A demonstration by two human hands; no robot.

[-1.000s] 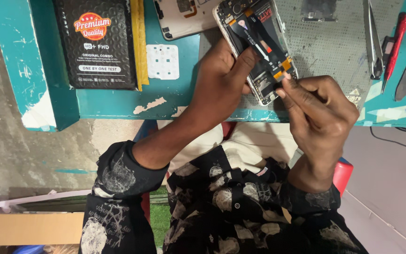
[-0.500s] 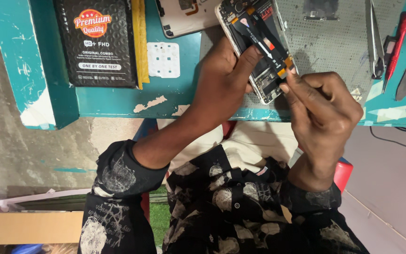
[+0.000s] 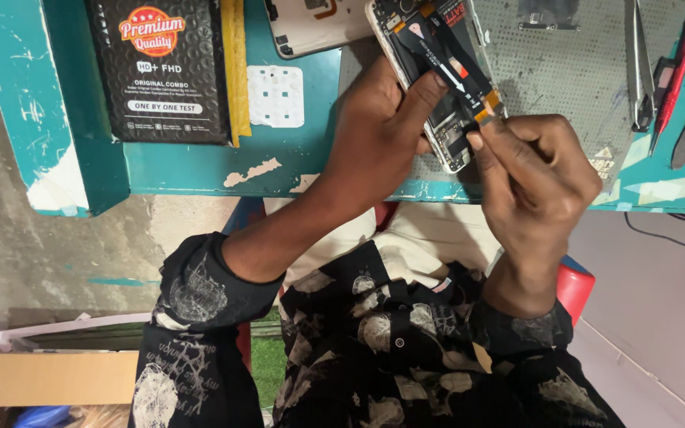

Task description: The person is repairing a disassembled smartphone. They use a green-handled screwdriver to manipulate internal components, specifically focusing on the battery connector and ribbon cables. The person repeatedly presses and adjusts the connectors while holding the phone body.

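An opened phone (image 3: 426, 40) with its back off lies at the table's near edge, inner boards and battery showing. A black flex cable (image 3: 444, 70) with orange ends runs down its middle. My left hand (image 3: 378, 139) grips the phone from the left side, thumb pressed on its edge beside the cable. My right hand (image 3: 537, 170) comes in from the right, and its thumb and forefinger pinch the lower orange end of the cable near the phone's bottom board.
A teal table (image 3: 200, 166) carries a black printed box (image 3: 164, 67) over a yellow envelope (image 3: 235, 63), a white sheet (image 3: 275, 95), a white back cover (image 3: 319, 24) and a grey mat (image 3: 564, 75). Tweezers (image 3: 640, 71) and a red tool (image 3: 675, 71) lie right. A cardboard box (image 3: 49, 376) sits on the floor.
My right fingertips have shifted slightly along the cable's lower end. My left hand keeps the same grip on the phone.
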